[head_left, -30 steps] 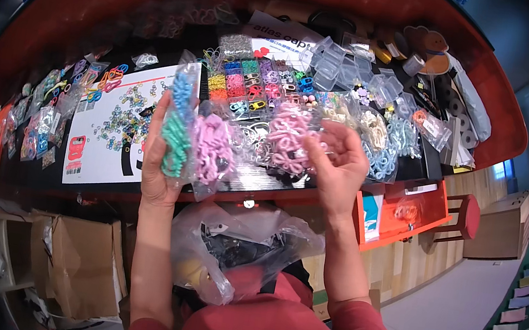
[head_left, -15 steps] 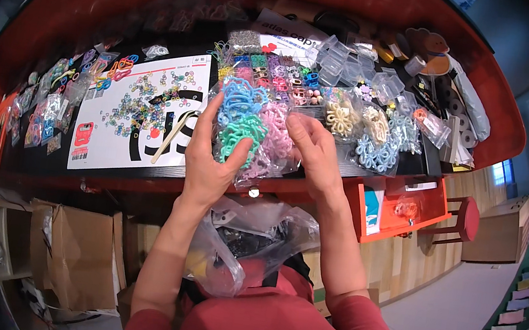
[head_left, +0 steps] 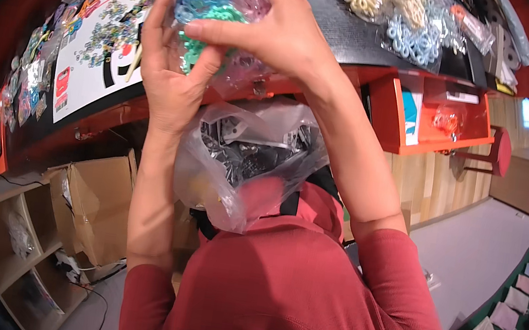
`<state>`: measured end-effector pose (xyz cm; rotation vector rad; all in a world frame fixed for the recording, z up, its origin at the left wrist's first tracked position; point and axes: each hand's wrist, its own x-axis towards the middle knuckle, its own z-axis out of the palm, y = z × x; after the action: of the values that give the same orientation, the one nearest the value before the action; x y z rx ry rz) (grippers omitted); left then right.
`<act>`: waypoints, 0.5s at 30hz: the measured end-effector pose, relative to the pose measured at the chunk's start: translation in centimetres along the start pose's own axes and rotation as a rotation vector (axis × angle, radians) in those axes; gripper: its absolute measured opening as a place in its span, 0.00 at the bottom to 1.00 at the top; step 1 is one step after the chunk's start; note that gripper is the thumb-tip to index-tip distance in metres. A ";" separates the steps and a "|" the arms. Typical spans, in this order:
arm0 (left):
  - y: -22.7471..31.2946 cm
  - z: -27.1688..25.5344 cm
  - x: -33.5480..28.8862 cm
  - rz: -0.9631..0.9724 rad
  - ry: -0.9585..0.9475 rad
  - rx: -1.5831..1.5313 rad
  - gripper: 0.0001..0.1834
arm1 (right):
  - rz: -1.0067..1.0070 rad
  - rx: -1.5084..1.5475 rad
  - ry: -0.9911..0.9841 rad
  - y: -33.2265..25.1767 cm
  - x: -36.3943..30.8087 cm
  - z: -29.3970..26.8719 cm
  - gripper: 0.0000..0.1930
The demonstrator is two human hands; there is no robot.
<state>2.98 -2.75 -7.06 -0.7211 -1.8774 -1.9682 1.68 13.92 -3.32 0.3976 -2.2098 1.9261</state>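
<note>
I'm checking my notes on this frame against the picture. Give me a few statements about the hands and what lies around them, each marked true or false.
1. Both hands grip one bundle of clear packets of plastic charms. True: the left hand holds from below, the right hand from above.
2. The charms in the bundle are all red. False: blue, green and pink ones show.
3. A clear plastic bag sits in the person's lap. True.
4. The orange drawer is shut. False: it is pulled open, with things inside.
5. An open cardboard box stands at the person's right. False: it is at the lower left.
</note>
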 end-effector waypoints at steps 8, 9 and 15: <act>3.5 0.3 -0.2 -0.128 -0.128 0.210 0.44 | 0.113 0.494 0.021 1.4 -1.0 0.1 0.27; 4.3 0.2 -0.6 -0.125 -0.061 0.232 0.43 | 0.111 0.574 0.026 1.5 -1.1 0.1 0.27; 14.1 -4.2 -8.0 -0.075 -0.313 0.676 0.11 | 0.191 0.899 -0.116 0.7 -3.7 -5.3 0.31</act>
<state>16.83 -8.86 0.10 -0.7728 -2.5711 -1.1539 4.82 19.60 -4.35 0.4208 -1.3276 2.9877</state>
